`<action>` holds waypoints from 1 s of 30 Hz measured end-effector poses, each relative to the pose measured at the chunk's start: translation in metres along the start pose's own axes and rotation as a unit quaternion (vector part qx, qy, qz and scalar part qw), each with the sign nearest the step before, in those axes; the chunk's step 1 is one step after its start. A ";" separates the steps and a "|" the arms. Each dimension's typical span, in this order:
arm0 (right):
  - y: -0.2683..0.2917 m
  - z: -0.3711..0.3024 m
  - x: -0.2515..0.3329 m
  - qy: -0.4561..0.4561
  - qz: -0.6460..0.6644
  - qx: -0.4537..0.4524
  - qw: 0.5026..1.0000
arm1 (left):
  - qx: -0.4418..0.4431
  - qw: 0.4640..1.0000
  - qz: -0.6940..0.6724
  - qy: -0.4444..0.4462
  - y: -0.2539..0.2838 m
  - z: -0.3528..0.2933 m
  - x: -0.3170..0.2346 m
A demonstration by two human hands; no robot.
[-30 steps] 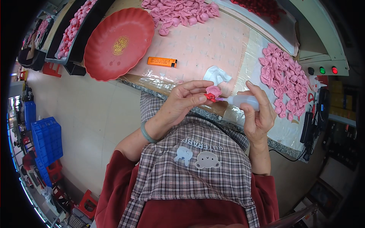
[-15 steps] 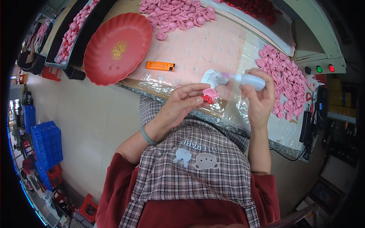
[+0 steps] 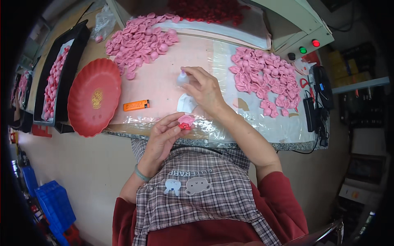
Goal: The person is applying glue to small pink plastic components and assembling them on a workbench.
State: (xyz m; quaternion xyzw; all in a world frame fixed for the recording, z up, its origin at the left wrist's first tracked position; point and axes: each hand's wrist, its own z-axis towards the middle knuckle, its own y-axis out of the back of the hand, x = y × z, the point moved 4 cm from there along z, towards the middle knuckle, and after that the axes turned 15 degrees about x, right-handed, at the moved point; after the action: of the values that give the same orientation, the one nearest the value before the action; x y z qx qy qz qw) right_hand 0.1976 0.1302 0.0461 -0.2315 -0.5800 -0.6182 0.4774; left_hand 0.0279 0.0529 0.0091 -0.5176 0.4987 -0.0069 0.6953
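Observation:
My left hand (image 3: 162, 137), near the table's front edge, pinches a small pink scalloped flower piece (image 3: 186, 119) with a red part (image 3: 184, 126) below it. Farther out, my right hand (image 3: 207, 92) has its fingers and thumb round a small translucent squeeze bottle (image 3: 181, 79) with a purple tip, held upright. A crumpled white cloth or tissue (image 3: 186, 103) lies between the bottle and my left hand. An orange, lighter-shaped object (image 3: 136, 105) rests to the left.
A red fluted dish (image 3: 88, 119) stands at the left by a black bin (image 3: 76, 53) of pink and red pieces. Pink petal pieces lie in a back heap (image 3: 141, 43) and a right heap (image 3: 266, 76). Red scissors (image 3: 303, 83) and a black power strip (image 3: 309, 114) are at far right.
My right hand has swung left with the bottle, which was tilted sideways and is now upright beyond the white cloth. My left hand keeps its pinch. The whole view has shifted.

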 end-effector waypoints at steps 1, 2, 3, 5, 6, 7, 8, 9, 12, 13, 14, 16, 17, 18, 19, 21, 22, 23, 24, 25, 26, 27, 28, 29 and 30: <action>0.007 -0.006 0.004 -0.004 -0.006 -0.006 1.000 | 0.008 1.000 -0.002 0.004 0.000 0.001 0.002; 0.015 -0.013 0.011 0.005 -0.022 -0.022 1.000 | 0.004 1.000 0.000 0.000 0.002 0.000 0.002; 0.023 -0.019 0.013 0.014 -0.039 -0.039 0.998 | 0.001 1.000 0.002 -0.003 0.004 0.000 0.003; 0.045 -0.037 -0.001 0.016 -0.082 -0.052 0.995 | 0.003 1.000 -0.004 -0.002 0.006 0.001 0.003; 0.060 -0.048 -0.005 0.002 -0.152 -0.064 0.986 | 0.007 1.000 -0.001 -0.002 0.006 0.001 0.003; 0.073 -0.057 -0.009 -0.011 -0.220 -0.075 0.973 | 0.010 1.000 0.002 -0.002 0.006 0.001 0.004; 0.086 -0.066 -0.011 -0.019 -0.268 -0.081 0.960 | 0.010 1.000 0.000 -0.001 0.006 0.001 0.005; 0.096 -0.073 -0.013 -0.026 -0.314 -0.086 0.945 | 0.013 1.000 0.003 -0.003 0.006 0.002 0.006; 0.105 -0.086 -0.017 -0.068 -0.350 -0.077 0.931 | 0.018 1.000 0.010 -0.004 0.005 0.003 0.008; 0.104 -0.088 -0.019 -0.082 -0.369 -0.061 0.924 | 0.021 1.000 0.015 -0.003 0.005 0.003 0.008; 0.102 -0.089 -0.021 -0.096 -0.388 -0.046 0.915 | 0.021 1.000 0.016 -0.003 0.004 0.003 0.007; 0.099 -0.086 -0.021 -0.110 -0.403 -0.048 0.907 | 0.014 1.000 0.009 0.002 0.003 0.002 0.007; 0.098 -0.085 -0.021 -0.124 -0.419 -0.050 0.898 | 0.013 1.000 0.009 0.002 0.003 0.002 0.007; 0.099 -0.084 -0.024 -0.123 -0.418 -0.050 0.899 | 0.017 1.000 0.011 0.001 0.004 0.001 0.007; 0.101 -0.084 -0.028 -0.102 -0.434 -0.062 0.893 | 0.021 1.000 0.012 0.001 0.004 0.001 0.007; 0.098 -0.079 -0.023 -0.076 -0.448 -0.070 0.888 | 0.017 1.000 0.010 -0.001 0.005 0.000 0.007; 0.099 -0.079 -0.024 -0.130 -0.321 -0.065 0.936 | 0.016 1.000 0.009 0.000 0.005 0.000 0.007; 0.098 -0.079 -0.026 -0.183 -0.189 -0.060 0.963 | 0.014 1.000 0.008 -0.001 0.005 0.000 0.008; 0.096 -0.081 -0.031 -0.183 -0.188 -0.057 0.963 | 0.014 1.000 0.014 -0.002 0.006 0.000 0.008; 0.092 -0.085 -0.048 -0.220 -0.017 -0.026 0.975 | 0.014 1.000 0.020 -0.002 0.006 0.000 0.009; 0.085 -0.086 -0.057 -0.251 0.155 0.006 0.956 | 0.012 1.000 0.019 -0.002 0.005 0.001 0.008; 0.086 -0.086 -0.059 -0.252 0.156 0.007 0.955 | 0.015 1.000 0.017 0.000 0.003 0.001 0.007; 0.085 -0.086 -0.061 -0.269 0.143 0.022 0.952 | 0.018 1.000 0.015 0.002 0.002 0.002 0.006; 0.083 -0.085 -0.061 -0.285 0.130 0.038 0.949 | 0.016 1.000 0.014 0.002 0.004 0.002 0.006; 0.083 -0.083 -0.058 -0.285 0.131 0.040 0.949 | 0.018 1.000 0.018 0.001 0.004 0.001 0.007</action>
State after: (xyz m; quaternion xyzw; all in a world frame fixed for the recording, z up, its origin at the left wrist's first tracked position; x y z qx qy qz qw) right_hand 0.3163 0.0815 0.0206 -0.4526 -0.6806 -0.4351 0.3777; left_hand 0.0300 0.0524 0.0012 -0.4954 0.5086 -0.0038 0.7042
